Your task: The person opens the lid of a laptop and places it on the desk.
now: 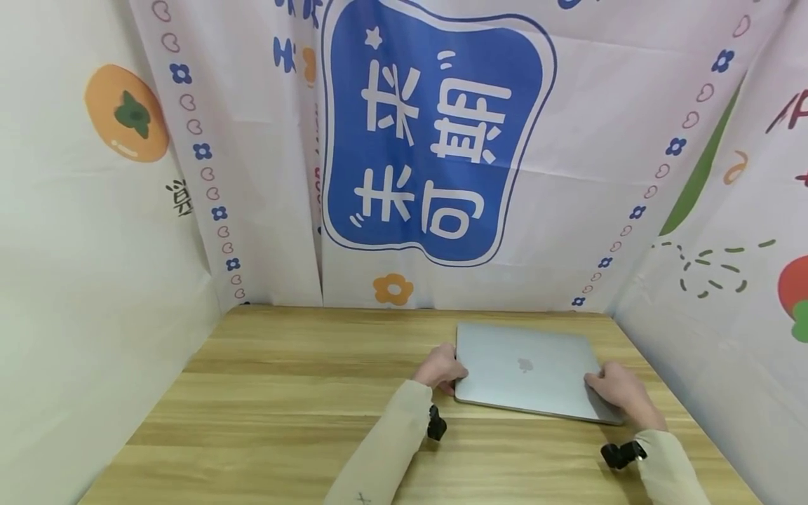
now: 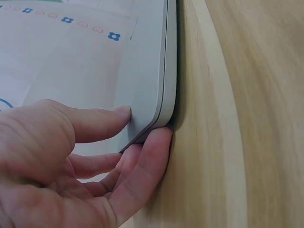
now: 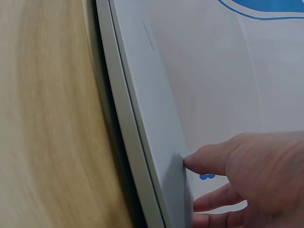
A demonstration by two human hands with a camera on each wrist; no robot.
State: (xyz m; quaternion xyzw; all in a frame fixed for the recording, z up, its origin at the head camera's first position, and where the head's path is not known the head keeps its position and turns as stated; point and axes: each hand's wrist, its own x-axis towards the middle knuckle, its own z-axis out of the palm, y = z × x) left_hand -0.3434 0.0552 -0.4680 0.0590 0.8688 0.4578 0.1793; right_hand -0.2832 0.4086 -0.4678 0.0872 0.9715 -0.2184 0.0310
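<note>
A closed silver laptop (image 1: 530, 379) lies lid up at the right side of the wooden table, with an apple-shaped logo (image 1: 525, 365) on its lid. At its left edge, my left hand (image 1: 440, 367) grips it; the left wrist view shows that thumb on the lid and the fingers (image 2: 147, 161) curled under a corner. The right hand (image 1: 621, 390) holds the opposite edge, its thumb (image 3: 209, 159) pressing on the lid. Those right fingers are partly hidden by the laptop. In the right wrist view a dark shadow runs along the laptop's front side.
The wood-grain table (image 1: 284, 393) stretches to the left and in front of the laptop. White printed cloth (image 1: 271, 175) hangs behind it and on both sides. Black wrist cameras (image 1: 435, 423) sit on both cream sleeves (image 1: 385, 442).
</note>
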